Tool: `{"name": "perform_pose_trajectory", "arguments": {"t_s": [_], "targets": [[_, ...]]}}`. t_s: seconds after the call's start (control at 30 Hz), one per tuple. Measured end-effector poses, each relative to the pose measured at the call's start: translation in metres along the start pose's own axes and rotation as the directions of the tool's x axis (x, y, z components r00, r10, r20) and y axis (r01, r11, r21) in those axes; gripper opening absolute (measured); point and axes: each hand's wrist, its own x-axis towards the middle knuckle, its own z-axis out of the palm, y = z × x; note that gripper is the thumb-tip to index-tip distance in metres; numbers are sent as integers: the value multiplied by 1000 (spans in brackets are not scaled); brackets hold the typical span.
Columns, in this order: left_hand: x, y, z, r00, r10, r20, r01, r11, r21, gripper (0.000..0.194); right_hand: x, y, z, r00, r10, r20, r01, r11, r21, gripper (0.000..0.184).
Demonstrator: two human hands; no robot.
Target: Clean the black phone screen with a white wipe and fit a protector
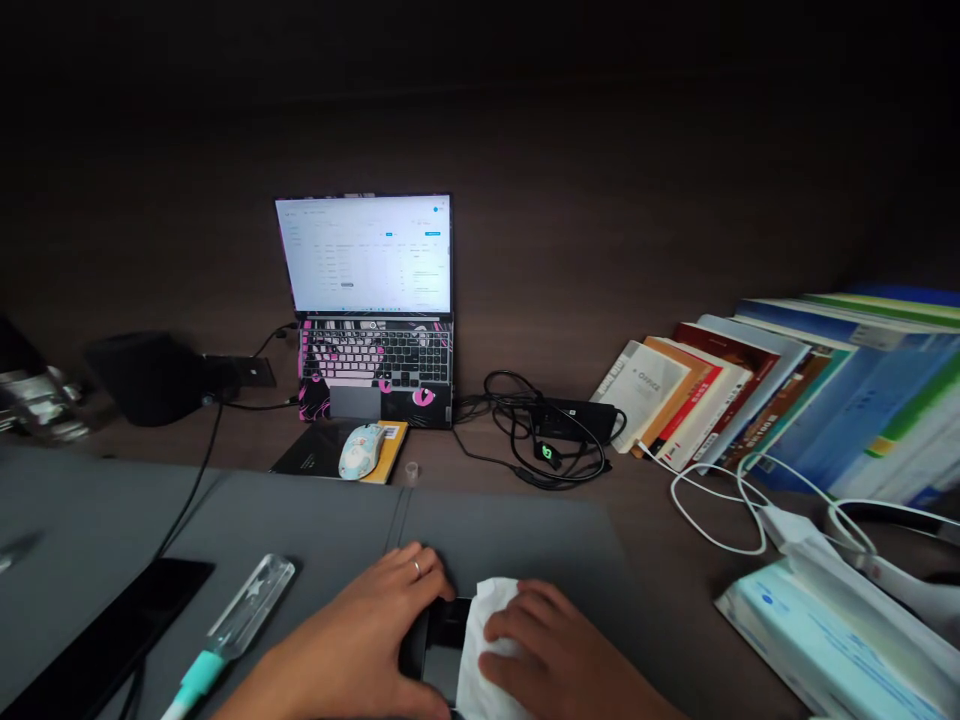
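Note:
My left hand (367, 630), with a ring on one finger, grips a dark phone (442, 655) from its left side at the bottom middle of the head view. The phone lies on the grey desk mat (517, 530), its glossy face turned up. Pressed against that face is a white tissue (480, 640), held under the bent fingers of my right hand (551, 650). The tissue and both hands cover much of the phone. Left of my left hand lies a clear bottle (251, 605) with a teal end.
An open laptop (375, 370) stands at the back, with a patterned mouse (361, 452) before it. Tangled black cables (555, 440) lie beside it. Books (705, 400) lean at right, above a tissue pack (832, 640). A long black flat object (112, 635) lies at left.

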Motion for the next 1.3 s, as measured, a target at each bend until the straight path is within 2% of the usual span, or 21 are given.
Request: {"name": "perform_pose_trajectory", "arguments": {"t_s": [0.07, 0.17, 0.2, 0.23, 0.27, 0.4, 0.5, 0.63, 0.8, 0.97, 1.07, 1.2, 1.23, 1.27, 1.3], "targets": [[0, 1, -1, 1000, 9, -2, -9, 1000, 3, 63, -1, 2, 4, 998, -35, -59, 33, 999, -22, 19], [0, 3, -3, 1000, -10, 9, 10, 1000, 1, 61, -3, 4, 10, 999, -31, 8, 32, 999, -26, 29], [0, 4, -3, 1000, -21, 13, 21, 1000, -3, 61, -3, 4, 13, 999, -28, -25, 27, 999, -45, 26], [0, 4, -3, 999, -32, 21, 32, 999, -5, 62, -4, 4, 16, 993, 0, -114, -9, 997, -72, 19], [0, 4, -3, 999, -42, 31, 42, 999, -2, 64, -4, 4, 19, 982, -38, -182, 22, 996, -87, 17], [-2, -4, 2, 997, -48, 67, 47, 999, 28, 66, -7, 3, 31, 991, -21, -131, 7, 994, -110, 13], [-3, -11, 8, 999, -12, 30, 11, 1000, 4, 69, -8, 2, 34, 990, -39, -138, 23, 993, -119, 12], [-2, -10, 7, 999, -30, 46, 30, 1000, 2, 68, -8, 1, 34, 989, -7, -145, -14, 989, -145, 7], [0, 2, -1, 998, -44, 42, 44, 999, -13, 65, -7, 0, 29, 993, -8, -121, -6, 993, -120, 7], [-1, 2, -2, 999, -26, 35, 26, 1000, -2, 67, -4, 2, 18, 982, -5, -186, -9, 997, -76, 12], [0, 2, -2, 998, -47, 49, 46, 999, 14, 67, -2, 2, 10, 996, 19, -90, -21, 999, -24, 21], [-1, 2, -2, 998, -44, 41, 44, 999, -4, 69, -1, -4, -4, 997, 43, -64, -42, 999, 24, 14], [-1, 2, -2, 998, -41, 39, 42, 999, -10, 70, 0, -6, -8, 999, 42, -12, -41, 997, 62, 16], [-2, 1, -3, 998, -40, 39, 40, 999, -8, 70, 1, -7, -13, 997, 64, 30, -67, 993, 101, 24], [-2, 1, -3, 998, -37, 44, 37, 999, 1, 69, 2, -9, -17, 988, 141, 55, -147, 981, 130, 29]]}}
